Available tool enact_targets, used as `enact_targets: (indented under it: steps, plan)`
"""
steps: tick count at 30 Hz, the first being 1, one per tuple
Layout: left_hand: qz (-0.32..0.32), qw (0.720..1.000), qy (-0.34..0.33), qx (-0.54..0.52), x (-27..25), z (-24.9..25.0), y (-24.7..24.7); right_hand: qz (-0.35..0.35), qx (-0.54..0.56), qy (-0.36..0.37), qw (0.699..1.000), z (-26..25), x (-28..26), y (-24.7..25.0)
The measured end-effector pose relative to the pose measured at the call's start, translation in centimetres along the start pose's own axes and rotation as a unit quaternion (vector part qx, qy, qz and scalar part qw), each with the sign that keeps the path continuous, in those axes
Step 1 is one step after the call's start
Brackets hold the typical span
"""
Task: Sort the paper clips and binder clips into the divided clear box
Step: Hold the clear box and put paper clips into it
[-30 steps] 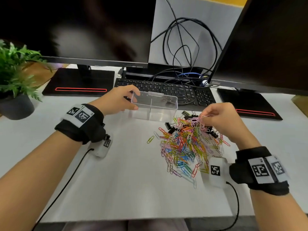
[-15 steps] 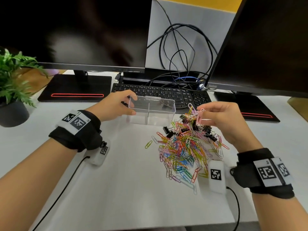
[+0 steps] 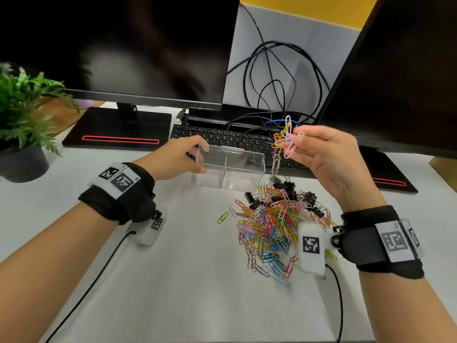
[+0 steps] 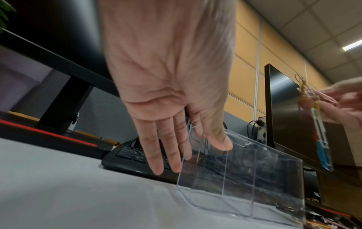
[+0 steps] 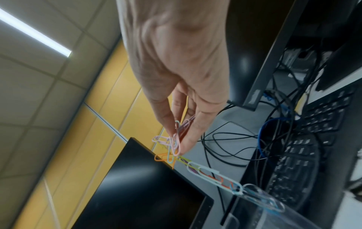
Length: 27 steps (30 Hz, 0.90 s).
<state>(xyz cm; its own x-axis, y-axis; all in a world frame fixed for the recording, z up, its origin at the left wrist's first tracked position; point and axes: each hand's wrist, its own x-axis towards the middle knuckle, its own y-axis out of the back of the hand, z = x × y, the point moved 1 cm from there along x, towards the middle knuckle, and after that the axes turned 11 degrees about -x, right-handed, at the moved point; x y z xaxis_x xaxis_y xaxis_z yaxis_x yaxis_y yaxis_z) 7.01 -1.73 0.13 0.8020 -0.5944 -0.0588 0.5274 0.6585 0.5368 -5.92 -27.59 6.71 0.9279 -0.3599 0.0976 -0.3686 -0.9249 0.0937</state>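
A white desk (image 3: 173, 280) sits in front of two dark monitors, with a black keyboard (image 3: 222, 139) and a tangle of cables at the far side and a potted plant (image 3: 22, 115) at the far left. The clear box (image 3: 230, 169), split by a divider into two compartments, stands just near of the keyboard; both compartments look empty. The left hand (image 3: 173, 157) steadies its left end, thumb on the near wall and fingers over the far rim.

The right hand (image 3: 329, 154) is raised to the right of the box, thumb and fingers pinching a bunch of paper clips (image 3: 284, 139). Several have hooked together and dangle in a chain (image 5: 215, 176) towards the box's right edge. The main pile (image 3: 274, 226) lies near and right of the box, with black binder clips (image 3: 286, 189) mixed in along its far side.

The likely trouble is that dangling chain: it could swing and land outside the box, straddle the divider, or snag the rim and tug the light box. Its bottom end hangs close to the pile, so it may also drag a binder clip along into the wrong compartment. A loose pinch could scatter clips onto the keyboard.
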Motion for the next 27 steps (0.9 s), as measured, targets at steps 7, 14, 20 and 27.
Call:
enact_targets:
  steps: [7, 14, 20, 27]
  plan:
    - [0.003, 1.0, 0.001, 0.0, 0.1, -0.1, 0.1, -0.009, 0.035, 0.027, 0.999, -1.6, 2.5, -2.2]
    - [-0.003, 1.0, 0.003, -0.004, 0.1, -0.1, 0.0, -0.035, -0.159, 0.032, 0.986, 1.9, 3.5, -4.1]
    - [-0.005, 1.0, 0.006, -0.003, 0.0, 0.1, 0.0, -0.057, -0.434, 0.122, 0.891, 3.4, 3.6, -5.3]
    - [-0.004, 1.0, 0.004, 0.002, 0.0, 0.1, 0.0, -0.042, -0.461, 0.135, 0.876, 3.2, 2.4, -4.7]
